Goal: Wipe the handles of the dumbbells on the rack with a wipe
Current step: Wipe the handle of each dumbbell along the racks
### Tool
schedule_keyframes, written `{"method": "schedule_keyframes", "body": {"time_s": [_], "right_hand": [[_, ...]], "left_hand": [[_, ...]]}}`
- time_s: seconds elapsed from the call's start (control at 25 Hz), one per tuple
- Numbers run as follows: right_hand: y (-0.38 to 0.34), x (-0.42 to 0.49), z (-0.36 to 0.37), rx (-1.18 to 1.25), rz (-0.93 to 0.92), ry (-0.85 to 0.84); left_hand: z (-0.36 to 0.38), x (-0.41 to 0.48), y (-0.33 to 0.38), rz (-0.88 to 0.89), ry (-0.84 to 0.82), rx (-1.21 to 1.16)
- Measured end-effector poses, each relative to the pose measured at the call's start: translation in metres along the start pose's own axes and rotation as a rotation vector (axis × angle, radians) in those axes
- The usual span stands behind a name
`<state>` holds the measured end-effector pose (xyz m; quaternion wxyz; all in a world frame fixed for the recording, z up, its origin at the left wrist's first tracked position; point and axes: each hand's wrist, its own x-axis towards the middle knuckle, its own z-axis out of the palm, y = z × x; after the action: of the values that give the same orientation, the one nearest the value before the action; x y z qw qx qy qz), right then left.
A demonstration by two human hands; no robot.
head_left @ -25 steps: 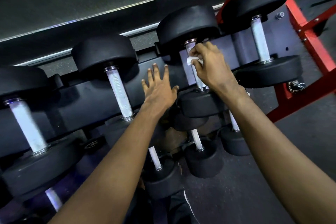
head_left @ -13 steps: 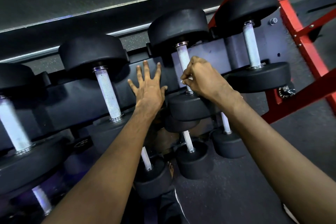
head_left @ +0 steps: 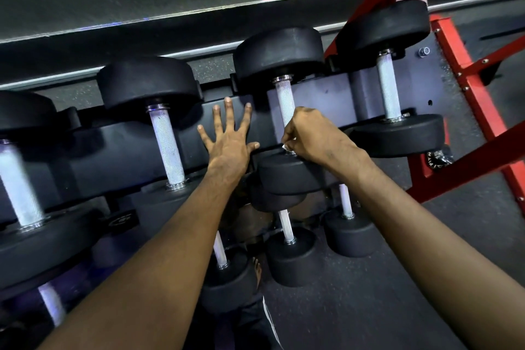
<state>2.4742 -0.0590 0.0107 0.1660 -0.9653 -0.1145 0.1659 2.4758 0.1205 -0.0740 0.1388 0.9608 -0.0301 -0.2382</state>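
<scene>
Wiping this bar takes a soft touch. The wipe [head_left: 285,146] is small, thin and floppy, and it weighs next to nothing. Only a white corner of it peeks out under the right hand [head_left: 312,133]. It sits low on the handle [head_left: 285,99] of the third dumbbell [head_left: 279,51] from the left on the top row, right where the handle meets the near black end [head_left: 284,176].

I think the wipe could bunch up or slip out, so it is best kept tucked between fingers and bar. The handle is hard metal with a rough criss-cross skin, so the wipe should catch on it well. The dumbbell looks heavy and should stay put in the rack [head_left: 127,156] while it is rubbed. It does not need lifting; the place to hold is round the bar itself.

The right grip is curled round the handle, with the wipe pinched against it. The left hand [head_left: 230,145] holds nothing. Its fingers are spread out straight and flat on the dark rack, just beside that dumbbell.

On the same row sit other dumbbells [head_left: 147,82], and smaller dumbbells [head_left: 292,258] rest lower down. A red frame [head_left: 483,111] stands to the right.

A second ago the right hand was up at the far end of the handle, and more of the wipe showed. Now it has slid down to the near end, and bare handle shows above it. The left hand has stayed flat on the rack.
</scene>
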Motion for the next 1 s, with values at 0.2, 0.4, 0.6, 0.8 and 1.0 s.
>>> {"method": "schedule_keyframes", "body": {"time_s": [0.2,0.4,0.6,0.8,1.0], "right_hand": [[0.002,0.019,0.004,-0.206,-0.132,0.158],[0.009,0.023,-0.002,-0.393,-0.307,0.117],[0.008,0.031,-0.015,-0.493,-0.344,0.087],[0.004,0.031,-0.02,-0.559,-0.34,0.034],[0.0,0.028,-0.025,-0.576,-0.353,0.009]], "left_hand": [[0.001,0.002,-0.001,0.001,-0.002,0.009],[-0.002,0.002,-0.001,0.02,0.002,-0.016],[-0.005,0.0,0.001,0.024,0.003,-0.029],[-0.005,-0.001,0.001,0.024,0.009,-0.041],[-0.006,0.0,0.001,0.027,0.002,-0.046]]}}
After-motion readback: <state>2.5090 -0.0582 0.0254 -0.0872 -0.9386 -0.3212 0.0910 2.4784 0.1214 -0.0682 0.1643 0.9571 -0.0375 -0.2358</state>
